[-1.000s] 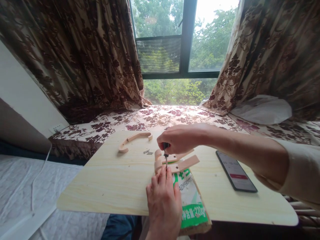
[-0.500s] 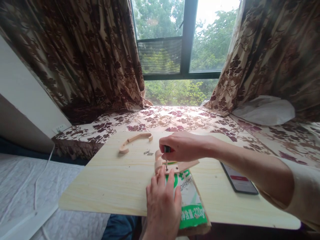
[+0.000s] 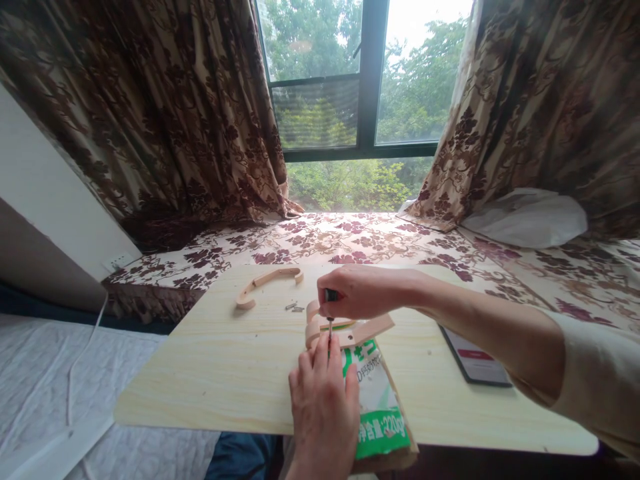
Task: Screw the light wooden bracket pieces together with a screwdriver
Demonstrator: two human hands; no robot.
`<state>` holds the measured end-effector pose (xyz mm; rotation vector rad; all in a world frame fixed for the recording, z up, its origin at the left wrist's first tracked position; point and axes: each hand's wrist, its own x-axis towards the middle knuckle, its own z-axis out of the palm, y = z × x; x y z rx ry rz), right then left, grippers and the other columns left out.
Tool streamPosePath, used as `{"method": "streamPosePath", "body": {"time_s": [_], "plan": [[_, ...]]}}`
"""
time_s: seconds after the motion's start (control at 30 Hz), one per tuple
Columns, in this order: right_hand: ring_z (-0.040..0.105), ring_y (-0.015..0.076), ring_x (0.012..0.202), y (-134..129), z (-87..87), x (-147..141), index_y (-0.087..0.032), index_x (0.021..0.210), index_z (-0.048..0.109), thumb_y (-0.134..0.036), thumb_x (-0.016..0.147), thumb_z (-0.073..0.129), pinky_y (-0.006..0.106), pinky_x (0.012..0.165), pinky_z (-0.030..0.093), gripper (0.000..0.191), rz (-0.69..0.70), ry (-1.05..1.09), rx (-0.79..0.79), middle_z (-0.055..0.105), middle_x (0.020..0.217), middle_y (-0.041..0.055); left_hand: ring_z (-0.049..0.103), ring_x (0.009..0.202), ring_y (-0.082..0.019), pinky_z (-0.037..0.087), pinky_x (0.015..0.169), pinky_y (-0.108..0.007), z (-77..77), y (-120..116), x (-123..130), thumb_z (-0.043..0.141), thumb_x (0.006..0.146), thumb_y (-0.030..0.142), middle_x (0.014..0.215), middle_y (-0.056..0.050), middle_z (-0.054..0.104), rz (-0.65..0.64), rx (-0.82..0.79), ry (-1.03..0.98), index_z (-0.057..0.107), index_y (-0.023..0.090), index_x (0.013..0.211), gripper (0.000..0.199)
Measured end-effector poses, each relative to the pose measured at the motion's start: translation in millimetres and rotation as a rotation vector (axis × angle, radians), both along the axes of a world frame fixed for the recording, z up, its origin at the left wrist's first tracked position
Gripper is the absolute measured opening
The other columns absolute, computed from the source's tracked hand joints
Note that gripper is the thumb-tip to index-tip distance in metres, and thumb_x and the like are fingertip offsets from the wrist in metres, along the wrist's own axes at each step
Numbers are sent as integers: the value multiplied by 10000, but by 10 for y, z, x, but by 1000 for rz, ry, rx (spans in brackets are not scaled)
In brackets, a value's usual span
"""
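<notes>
My right hand [image 3: 353, 292] is closed round the dark handle of a screwdriver [image 3: 331, 294]. Its thin metal shaft points straight down at a pale curved wooden piece [image 3: 345, 340] with a hole showing in it. At the near edge of that piece, the fingers of my left hand [image 3: 325, 397] press and steady the wood beside the screwdriver's tip. The tip itself is partly hidden by these fingers. Beneath the wood and the left hand lies a green and white printed packet [image 3: 380, 407], flat on the table.
On the pale wooden table [image 3: 200, 373], a second curved wooden piece [image 3: 267, 280] lies at the far left. Several small metal screws [image 3: 295, 307] are near it. A phone [image 3: 475, 357] rests under my right forearm. Behind stand a floral-covered ledge [image 3: 320, 240] and a window.
The view has shifted slightly. The wooden piece has tilted a little, and my left fingertips are closer together around the screwdriver's tip. My right hand keeps its grip on the screwdriver.
</notes>
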<state>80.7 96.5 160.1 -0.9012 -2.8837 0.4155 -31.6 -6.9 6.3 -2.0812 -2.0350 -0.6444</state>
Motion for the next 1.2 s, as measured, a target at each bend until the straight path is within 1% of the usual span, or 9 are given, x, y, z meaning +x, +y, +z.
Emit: {"method": "streamPosePath", "body": {"time_s": [0.13, 0.3, 0.4, 0.57, 0.63, 0.77, 0.87, 1.07, 1.2], "plan": [[497, 105, 607, 33, 118, -14, -159, 914, 666, -268, 775, 566, 221, 538, 328, 203, 19, -75, -1, 663, 761, 28, 483, 1040, -205, 397, 846, -370, -23, 4, -3, 421, 898, 251, 1316, -7, 529, -5, 9, -10, 468, 220, 1303, 410], [500, 122, 655, 21, 267, -66, -180, 948, 679, -157, 746, 543, 233, 565, 334, 245, 69, -178, 47, 673, 824, 38, 488, 1059, -210, 401, 865, -380, 16, 7, 19, 446, 877, 240, 1303, 4, 545, 16, -17, -73, 500, 207, 1277, 406], [504, 126, 669, 29, 207, -87, -174, 946, 676, -147, 756, 522, 231, 573, 336, 247, 56, -174, 48, 674, 829, 47, 493, 1063, -213, 406, 870, -385, 39, 8, 28, 450, 873, 234, 1304, 5, 545, 18, -29, -87, 501, 210, 1277, 409], [509, 139, 640, 67, 66, -88, -156, 885, 665, -299, 817, 497, 249, 555, 330, 231, -34, -125, 115, 661, 759, 58, 491, 1076, -225, 408, 877, -398, 58, 6, 31, 442, 875, 234, 1320, -6, 531, 20, -45, -106, 498, 205, 1282, 412], [511, 144, 647, 69, 89, -83, -156, 899, 666, -326, 807, 514, 252, 552, 333, 246, -27, -136, 113, 664, 778, 65, 489, 1080, -227, 410, 881, -403, 60, 0, 28, 438, 878, 237, 1322, -7, 530, 15, -52, -112, 496, 204, 1284, 411], [503, 125, 646, 52, 208, -65, -171, 971, 664, -213, 757, 542, 237, 556, 344, 250, 63, -153, 42, 669, 825, 46, 481, 1095, -227, 410, 889, -402, 63, -9, 22, 426, 888, 236, 1327, -15, 525, -3, -57, -111, 482, 199, 1296, 414], [501, 114, 643, 54, 216, -56, -161, 940, 673, -167, 764, 518, 229, 566, 346, 235, 80, -148, 22, 668, 810, 40, 480, 1102, -231, 411, 891, -407, 66, 0, 23, 422, 890, 234, 1329, -15, 523, 7, -68, -109, 488, 199, 1291, 408], [430, 112, 546, 81, 82, -59, -139, 798, 666, -336, 817, 514, 243, 497, 301, 249, -63, -124, 124, 614, 661, 40, 490, 1091, -228, 418, 879, -403, 39, 14, 16, 431, 887, 243, 1319, -10, 530, 12, -51, -75, 487, 208, 1292, 410], [464, 114, 580, 82, 140, -40, -166, 905, 667, -318, 788, 550, 235, 514, 319, 225, 7, -117, 71, 638, 728, 30, 496, 1080, -222, 426, 868, -390, 29, -2, 8, 425, 889, 240, 1316, -5, 533, 9, -30, -42, 486, 210, 1292, 408]]}}
